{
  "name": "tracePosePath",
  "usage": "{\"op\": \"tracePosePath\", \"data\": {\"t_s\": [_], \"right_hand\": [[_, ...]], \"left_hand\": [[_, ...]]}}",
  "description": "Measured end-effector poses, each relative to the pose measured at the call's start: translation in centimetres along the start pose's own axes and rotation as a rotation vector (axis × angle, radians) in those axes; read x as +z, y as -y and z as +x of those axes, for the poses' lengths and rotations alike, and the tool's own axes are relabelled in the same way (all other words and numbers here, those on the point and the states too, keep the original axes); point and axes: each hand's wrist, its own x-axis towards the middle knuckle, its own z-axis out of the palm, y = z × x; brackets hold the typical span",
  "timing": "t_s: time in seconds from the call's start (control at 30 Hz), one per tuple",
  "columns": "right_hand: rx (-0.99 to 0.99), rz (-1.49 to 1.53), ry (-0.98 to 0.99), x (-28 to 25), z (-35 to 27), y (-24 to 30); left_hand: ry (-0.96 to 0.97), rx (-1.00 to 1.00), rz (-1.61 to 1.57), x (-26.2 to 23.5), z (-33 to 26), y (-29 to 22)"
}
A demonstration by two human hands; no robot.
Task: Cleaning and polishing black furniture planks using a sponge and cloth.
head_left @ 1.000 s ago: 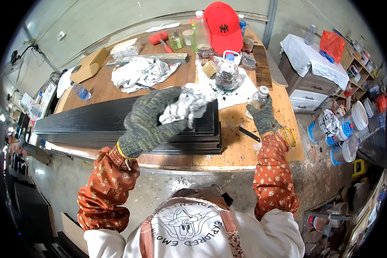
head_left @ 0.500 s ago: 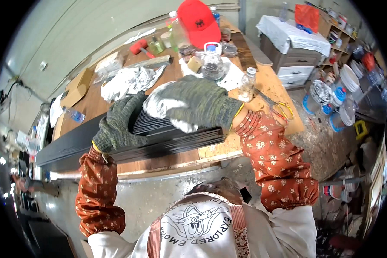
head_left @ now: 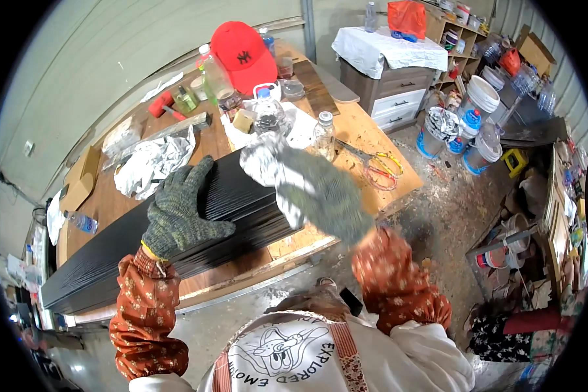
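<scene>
Head view: stacked black boards (head_left: 240, 191) lie along the near edge of the table (head_left: 359, 126). Left hand (head_left: 183, 214), gloved, rests on them, fingers spread, grasping nothing. Right hand (head_left: 330, 199), gloved and blurred, grips a white rag (head_left: 260, 161) at their right end; rag contact cannot be confirmed. Scissors (head_left: 364, 157) lie beside a bottle (head_left: 324, 138).

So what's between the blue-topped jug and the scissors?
A small clear bottle, standing upright. Some of a white sheet shows on the jug's side of it, and the scissors lie just past it. That's in the head view.
</scene>
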Motion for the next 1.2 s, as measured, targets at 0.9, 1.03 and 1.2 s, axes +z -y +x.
{"op": "tracePosePath", "data": {"t_s": [0.9,1.03,1.2], "right_hand": [[0.524,-0.133,-0.147,-6.2,2.1,-0.7],[0.35,0.72,0.075,-1.4,3.1,3.6],[-0.099,-0.629,0.025,0.4,4.1,1.2]], "left_hand": [[-0.04,-0.06,0.058,0.3,-0.5,-0.7],[-0.097,0.002,-0.092,0.5,-0.1,-0.6],[-0.176,0.18,-0.285,3.5,1.2,0.5]]}}
